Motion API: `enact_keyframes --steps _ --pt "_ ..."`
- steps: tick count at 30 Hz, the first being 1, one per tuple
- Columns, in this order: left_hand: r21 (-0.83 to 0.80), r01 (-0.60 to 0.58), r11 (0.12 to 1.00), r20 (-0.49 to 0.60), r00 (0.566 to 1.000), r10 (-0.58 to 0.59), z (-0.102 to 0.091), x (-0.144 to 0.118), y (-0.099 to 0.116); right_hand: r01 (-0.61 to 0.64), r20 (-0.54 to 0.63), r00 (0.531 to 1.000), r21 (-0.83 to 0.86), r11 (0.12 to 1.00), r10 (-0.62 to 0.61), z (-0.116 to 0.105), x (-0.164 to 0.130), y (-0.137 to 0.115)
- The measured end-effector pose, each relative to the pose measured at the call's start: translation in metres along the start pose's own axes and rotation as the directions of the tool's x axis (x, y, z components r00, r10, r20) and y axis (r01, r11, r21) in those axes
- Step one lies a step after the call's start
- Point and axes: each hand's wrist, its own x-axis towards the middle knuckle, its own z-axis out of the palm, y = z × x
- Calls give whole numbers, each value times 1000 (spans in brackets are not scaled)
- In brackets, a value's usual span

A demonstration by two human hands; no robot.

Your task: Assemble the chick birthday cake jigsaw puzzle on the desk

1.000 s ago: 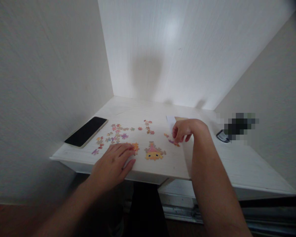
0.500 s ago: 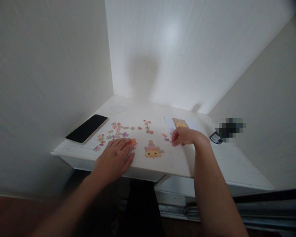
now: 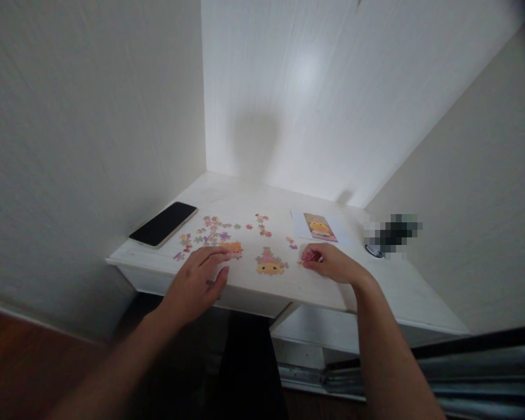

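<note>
I'm looking at a white desk (image 3: 402, 291) tucked into a corner nook, its wood-grain top sitting pale under soft light. Off-white textured walls (image 3: 70, 128) are closing in left and right, and a white grained back panel (image 3: 332, 87) is catching a bright glare spot and a soft shadow. Dark reddish wood floor (image 3: 30, 361) is showing at lower left. Under the desk it's dark, with a grey rail (image 3: 464, 373) running low on the right.

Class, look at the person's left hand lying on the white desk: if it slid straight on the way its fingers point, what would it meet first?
The left hand points up and right; its fingertips are nearly at the small orange puzzle cluster, so it would probably meet that first, though depth is unclear.
</note>
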Motion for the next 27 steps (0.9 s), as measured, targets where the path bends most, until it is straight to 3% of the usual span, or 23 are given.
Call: enact_keyframes --steps 6,12,15,20,24,27 --pt "35 43 998 -140 989 -38 -32 -51 2 96 6 995 44 994 -96 4 4 -13" --pt "87 178 980 -131 977 -166 -55 -80 0 291 87 948 159 943 -307 12 41 -66" --pt "37 169 985 -125 979 -163 -52 -68 0 394 158 894 174 903 -420 24 71 -100" --pt "-63 125 990 -116 984 -132 -36 -23 -3 502 278 788 226 835 -550 43 105 -140" --pt "-136 146 980 -50 987 -154 -28 0 -8 493 275 780 281 823 -562 51 117 -145" --pt "-198 278 940 -62 954 -295 -22 2 -14 413 257 803 412 812 -538 56 123 -140"
